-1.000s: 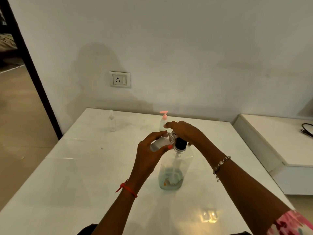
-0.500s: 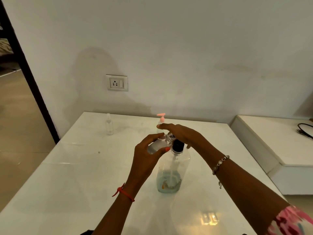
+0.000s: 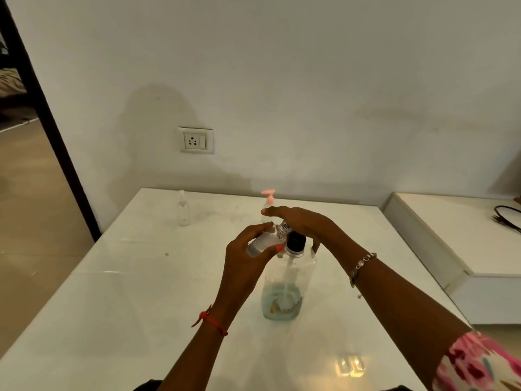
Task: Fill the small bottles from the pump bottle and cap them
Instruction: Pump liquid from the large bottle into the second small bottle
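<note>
Head view: left hand (image 3: 248, 258) tilts small bottle (image 3: 265, 241), right hand (image 3: 298, 221) flat atop pump bottle (image 3: 284, 289)

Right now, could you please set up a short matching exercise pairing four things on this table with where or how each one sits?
Things:
1. small bottle
2. large pump bottle
3. pink-topped pump bottle
4. clear little bottle

Places or states:
A. standing alone near the table's far left edge
B. tilted, held in the left hand
C. standing behind the hands, near the far edge
D. upright, its top under the right hand

Pairs: 1-B, 2-D, 3-C, 4-A
</note>
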